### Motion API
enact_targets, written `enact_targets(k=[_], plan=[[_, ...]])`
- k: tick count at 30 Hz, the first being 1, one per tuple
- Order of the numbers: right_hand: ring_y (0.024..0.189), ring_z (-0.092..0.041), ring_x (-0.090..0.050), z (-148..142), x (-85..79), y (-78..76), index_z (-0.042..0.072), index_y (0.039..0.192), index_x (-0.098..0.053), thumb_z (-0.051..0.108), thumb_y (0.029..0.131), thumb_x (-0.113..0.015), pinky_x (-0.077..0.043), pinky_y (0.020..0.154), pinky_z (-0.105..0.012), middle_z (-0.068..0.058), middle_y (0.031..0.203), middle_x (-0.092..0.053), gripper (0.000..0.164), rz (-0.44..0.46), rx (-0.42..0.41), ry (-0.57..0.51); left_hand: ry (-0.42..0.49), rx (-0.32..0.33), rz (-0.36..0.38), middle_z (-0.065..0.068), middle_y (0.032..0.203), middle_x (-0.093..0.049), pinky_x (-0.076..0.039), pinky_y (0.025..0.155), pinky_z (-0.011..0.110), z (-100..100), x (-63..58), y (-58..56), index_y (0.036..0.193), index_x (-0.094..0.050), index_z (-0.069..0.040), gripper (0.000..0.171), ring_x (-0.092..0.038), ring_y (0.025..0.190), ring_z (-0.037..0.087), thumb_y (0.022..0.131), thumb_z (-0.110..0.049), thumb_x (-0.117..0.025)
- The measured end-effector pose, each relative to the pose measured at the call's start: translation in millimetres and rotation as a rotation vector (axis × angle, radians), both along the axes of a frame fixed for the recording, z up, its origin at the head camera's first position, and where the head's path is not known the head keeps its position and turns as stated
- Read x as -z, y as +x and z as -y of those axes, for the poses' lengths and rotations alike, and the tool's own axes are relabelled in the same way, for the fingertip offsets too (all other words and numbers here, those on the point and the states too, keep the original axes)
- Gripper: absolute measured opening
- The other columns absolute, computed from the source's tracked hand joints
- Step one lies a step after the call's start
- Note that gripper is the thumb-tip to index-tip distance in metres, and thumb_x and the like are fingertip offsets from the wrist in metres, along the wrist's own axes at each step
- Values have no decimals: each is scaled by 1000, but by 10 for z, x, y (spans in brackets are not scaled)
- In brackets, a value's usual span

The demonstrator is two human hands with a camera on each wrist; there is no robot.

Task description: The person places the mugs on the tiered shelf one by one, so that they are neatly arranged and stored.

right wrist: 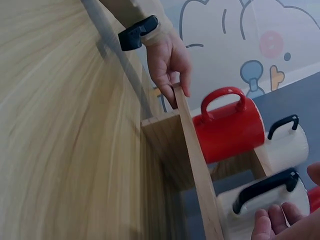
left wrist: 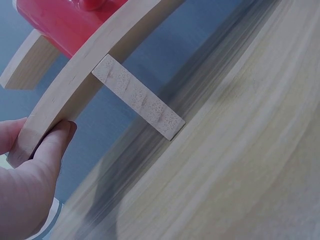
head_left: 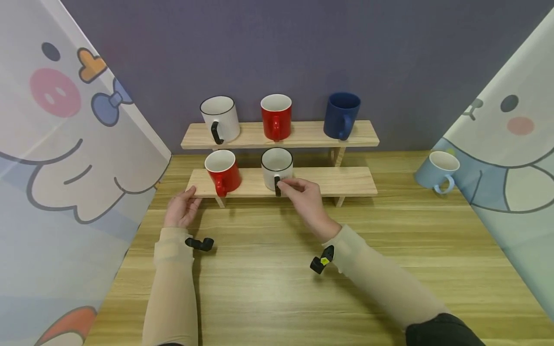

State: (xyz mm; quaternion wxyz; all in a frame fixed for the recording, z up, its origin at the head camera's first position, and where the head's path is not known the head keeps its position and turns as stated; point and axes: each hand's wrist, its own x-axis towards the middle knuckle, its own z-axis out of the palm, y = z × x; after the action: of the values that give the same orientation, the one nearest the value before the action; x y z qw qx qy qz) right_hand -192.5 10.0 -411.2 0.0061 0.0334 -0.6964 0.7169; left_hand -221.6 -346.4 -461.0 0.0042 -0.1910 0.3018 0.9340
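Note:
My left hand (head_left: 181, 209) grips the left end of the lower wooden shelf (head_left: 333, 181), thumb and fingers on opposite faces of the board. A red mug (head_left: 225, 174) stands on that shelf near this hand, its handle facing me. Right of it stands a white mug (head_left: 270, 180) with a black rim and black handle (right wrist: 265, 189). My right hand (head_left: 308, 202) is at this handle. In the right wrist view its thumb and fingertips (right wrist: 277, 217) are spread apart beside the handle, with the fingertips close to the mug's side.
On the upper shelf (head_left: 303, 134) stand another white mug (head_left: 227, 122), another red mug (head_left: 281, 120) and a dark blue mug (head_left: 342, 115). A light blue mug (head_left: 428, 172) stands far right on the wooden table (head_left: 259, 278). Cartoon-printed panels (head_left: 65, 144) flank both sides.

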Motion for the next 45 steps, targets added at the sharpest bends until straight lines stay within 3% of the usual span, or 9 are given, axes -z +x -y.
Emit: enact_targets(k=[8, 18, 26, 34, 41, 45], plan=[[104, -24, -64, -264, -53, -8, -2, 118, -71, 22, 96, -75, -57, 90, -38, -10, 115, -70, 33, -42, 4, 23, 5, 9, -8, 17, 115, -64, -49, 101, 28, 7, 3, 13, 154, -27, 0, 59, -64, 114, 22, 102, 5, -56], [103, -21, -66, -709, -91, -39, -5, 122, -69, 19, 96, -76, -58, 85, -25, -18, 120, -69, 36, -117, 60, 63, 16, -14, 20, 18, 111, -65, -50, 100, 28, 1, -13, 33, 132, -48, 3, 32, -67, 110, 22, 102, 6, -57], [106, -19, -64, -1131, -66, -59, -10, 128, -63, 15, 97, -74, -56, 87, -21, -26, 127, -63, 41, -113, 100, 51, 5, -7, 8, 18, 114, -63, -50, 101, 29, -3, 6, 34, 130, -49, 4, 30, -66, 110, 23, 102, 5, -57], [106, -15, -64, -1622, -57, -63, -13, 131, -59, 12, 96, -75, -55, 88, -17, -23, 126, -63, 46, -145, 156, 31, 7, -5, 2, 18, 115, -63, -49, 101, 29, -2, 1, 36, 128, -51, 4, 27, -66, 111, 22, 102, 6, -57], [101, -12, -67, -2104, -25, -100, -13, 126, -63, 8, 94, -77, -55, 85, -15, -7, 113, -73, 41, -199, 219, 7, -5, -8, 7, 17, 114, -63, -49, 101, 28, -21, -15, 33, 130, -50, 5, 31, -66, 112, 22, 101, 5, -59], [100, -8, -66, -2368, -18, -89, -10, 128, -63, 11, 95, -76, -53, 83, -12, 1, 111, -73, 41, -179, 275, 97, 1, -7, 12, 17, 113, -64, -49, 101, 28, -23, -21, 30, 129, -50, 4, 29, -66, 112, 22, 101, 5, -58]])
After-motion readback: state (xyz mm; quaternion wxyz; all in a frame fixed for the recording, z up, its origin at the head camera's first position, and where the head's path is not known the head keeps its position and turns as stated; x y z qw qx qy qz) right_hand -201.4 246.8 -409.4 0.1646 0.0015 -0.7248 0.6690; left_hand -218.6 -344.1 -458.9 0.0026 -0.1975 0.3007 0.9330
